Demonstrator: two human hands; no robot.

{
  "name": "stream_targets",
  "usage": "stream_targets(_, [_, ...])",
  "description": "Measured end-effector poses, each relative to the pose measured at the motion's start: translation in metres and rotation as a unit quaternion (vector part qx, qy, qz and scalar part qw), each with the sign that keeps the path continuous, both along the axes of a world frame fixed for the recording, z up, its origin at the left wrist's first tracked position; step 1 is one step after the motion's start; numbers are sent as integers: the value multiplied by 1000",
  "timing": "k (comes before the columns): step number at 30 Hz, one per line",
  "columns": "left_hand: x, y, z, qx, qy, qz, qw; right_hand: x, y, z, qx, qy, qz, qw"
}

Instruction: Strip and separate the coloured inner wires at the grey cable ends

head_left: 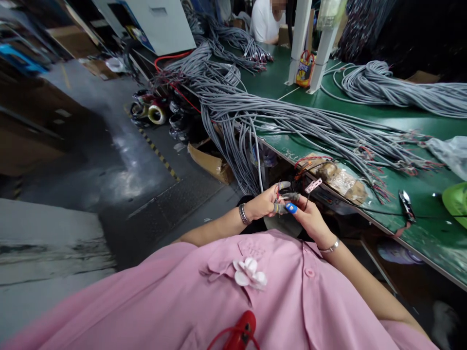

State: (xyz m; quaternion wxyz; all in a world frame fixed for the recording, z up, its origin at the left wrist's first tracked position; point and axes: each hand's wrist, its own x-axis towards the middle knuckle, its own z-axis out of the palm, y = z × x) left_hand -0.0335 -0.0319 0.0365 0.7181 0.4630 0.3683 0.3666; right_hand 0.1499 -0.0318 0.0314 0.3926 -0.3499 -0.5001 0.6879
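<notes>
My left hand (265,203), with grey coverings on its fingers, is closed around the end of a grey cable (260,167) that comes down from the bench edge. Thin loose wires (280,197) show between my two hands. My right hand (311,218) pinches at these wires, a blue wrap on its thumb and a grey covering on a finger. Just above the right fingers is a small pink strip with holes (314,185); whether the hand touches it I cannot tell. Both hands are in front of my body, below the bench edge.
Bundled grey cables (292,114) with stripped ends lie across the green bench (430,194). Cutters (406,205), a taped packet (341,181) and a green object (456,201) are on its near side. A cardboard box (209,163) stands below. A person (264,22) sits opposite.
</notes>
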Motion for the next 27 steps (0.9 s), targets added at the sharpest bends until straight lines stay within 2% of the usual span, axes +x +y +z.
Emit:
stream_targets(3, [5,-1,-6,28,32,-26,999,-5,1,-2,13,-9,2,1000])
stream_targets(8, [-4,3,-13,60,62,-97,992,5,-2,-12,-10,-11,-61,998])
stream_targets(10, [-12,8,-10,72,76,-156,982,10,-5,-16,-26,-7,-72,997])
stream_targets(14, [-20,18,1,78,107,-313,940,13,-8,-20,-36,5,-78,996])
stream_targets(16, [-17,20,3,67,113,-330,935,11,-7,-21,-52,15,-94,994])
stream_targets(18, [-10,19,3,64,109,-285,950,11,-5,-23,-65,17,-119,991])
stream_targets(22, [2,11,4,103,99,-97,985,18,-6,-34,-21,-51,-175,983])
stream_targets(24, [6,7,4,138,103,-4,985,22,-10,-40,37,-113,-172,978])
stream_targets(27, [12,2,-2,201,134,105,965,23,-19,-40,123,-156,-131,971])
